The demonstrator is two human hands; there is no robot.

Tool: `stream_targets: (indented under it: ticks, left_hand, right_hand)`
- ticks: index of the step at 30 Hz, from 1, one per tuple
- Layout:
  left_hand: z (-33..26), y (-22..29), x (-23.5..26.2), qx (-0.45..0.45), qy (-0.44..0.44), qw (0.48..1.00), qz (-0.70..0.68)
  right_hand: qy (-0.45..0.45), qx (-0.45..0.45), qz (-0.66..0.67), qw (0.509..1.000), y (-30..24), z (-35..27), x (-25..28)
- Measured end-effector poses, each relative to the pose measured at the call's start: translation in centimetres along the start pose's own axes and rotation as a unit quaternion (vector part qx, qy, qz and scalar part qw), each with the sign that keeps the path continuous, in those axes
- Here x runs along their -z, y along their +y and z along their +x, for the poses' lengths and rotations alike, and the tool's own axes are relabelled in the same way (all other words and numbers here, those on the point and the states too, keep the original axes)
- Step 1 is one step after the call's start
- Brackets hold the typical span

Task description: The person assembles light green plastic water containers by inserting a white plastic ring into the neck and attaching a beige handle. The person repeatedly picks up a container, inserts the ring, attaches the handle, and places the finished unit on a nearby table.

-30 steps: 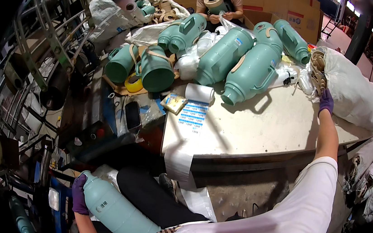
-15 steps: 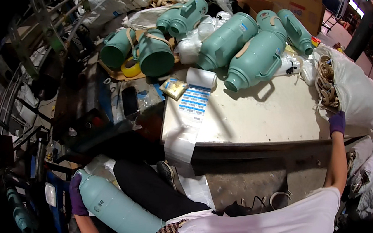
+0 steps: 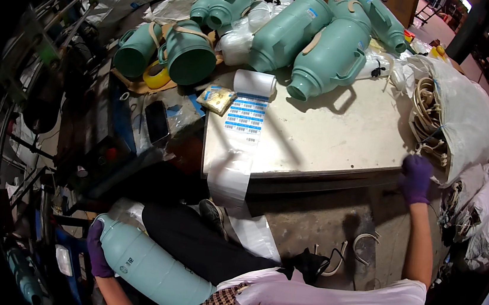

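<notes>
One green flask [image 3: 155, 268] lies against the gripping left fingers [image 3: 94, 243].

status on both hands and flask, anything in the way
Left hand holds flask. Right hand fisted near sack, contents unclear. Label strip overhangs table edge.

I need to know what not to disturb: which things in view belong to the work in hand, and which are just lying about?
Likely in the work:
green flask, in left hand
beige straps, beside right hand

Probably lying about:
dark phone
small packet
</notes>
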State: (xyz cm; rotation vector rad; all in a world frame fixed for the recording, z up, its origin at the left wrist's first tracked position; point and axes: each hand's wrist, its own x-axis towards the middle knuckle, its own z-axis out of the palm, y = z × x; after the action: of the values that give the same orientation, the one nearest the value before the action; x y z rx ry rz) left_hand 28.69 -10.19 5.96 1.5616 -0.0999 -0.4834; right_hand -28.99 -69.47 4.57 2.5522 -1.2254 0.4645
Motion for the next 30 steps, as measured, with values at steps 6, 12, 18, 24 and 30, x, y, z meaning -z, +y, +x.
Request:
stream_targets:
  ticks: [6,12,18,24,30]
  left_hand:
    - [-1.0,0.4,2.7,-0.006,0.043,0.998,0.044]
    - [-5.5,2.3,7.5,-0.082,0.069,0.986,0.124]
    - [-9.6,-1.5,11.6,-0.080,0.220,0.946,0.225]
    - [-15.3,-0.5,9.9,-0.049,0.254,0.961,-0.103]
    - [-13.8,0.3,8.1,-0.039,0.270,0.959,-0.075]
  right_hand:
    - [0.112,-0.101,0.326,0.933,-0.5,20.1,-10.7]
    - [-0.019,-0.434,0.246,0.866,14.7,37.0,-23.5]
    - [0.021,-0.321,0.156,0.934,13.8,39.1,-24.8]
    - [0.047,-0.169,0.170,0.970,8.4,35.1,-22.8]
    - [0.053,-0.113,0.196,0.973,5.1,30.4,-20.2]
